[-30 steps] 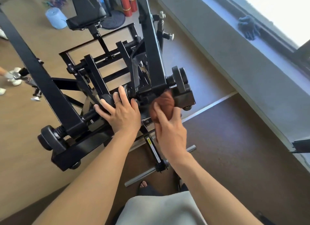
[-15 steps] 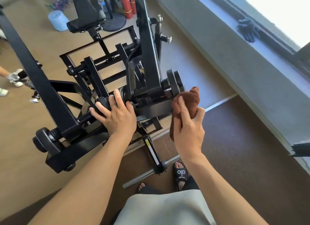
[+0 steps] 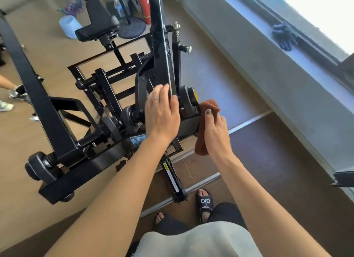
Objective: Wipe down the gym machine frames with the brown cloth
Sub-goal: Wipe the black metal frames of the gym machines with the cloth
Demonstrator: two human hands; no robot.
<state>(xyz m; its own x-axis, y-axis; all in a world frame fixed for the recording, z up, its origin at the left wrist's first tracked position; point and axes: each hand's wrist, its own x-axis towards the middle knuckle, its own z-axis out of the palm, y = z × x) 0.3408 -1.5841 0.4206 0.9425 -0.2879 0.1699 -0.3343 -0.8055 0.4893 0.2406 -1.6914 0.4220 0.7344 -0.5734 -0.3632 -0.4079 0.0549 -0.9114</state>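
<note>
Since half a second ago, my left hand shifted from the lower crossbar to the black upright post, fingers extended flat; right hand grips the brown cloth beside the frame end.

Machine frame: black painted metal, glossy, w/ light streaks on the upright. Brown cloth: soft matt fabric, creased. Seat pad: black matt vinyl-like. Floor: smooth tan; mat: dark, speckled, rough.
</note>
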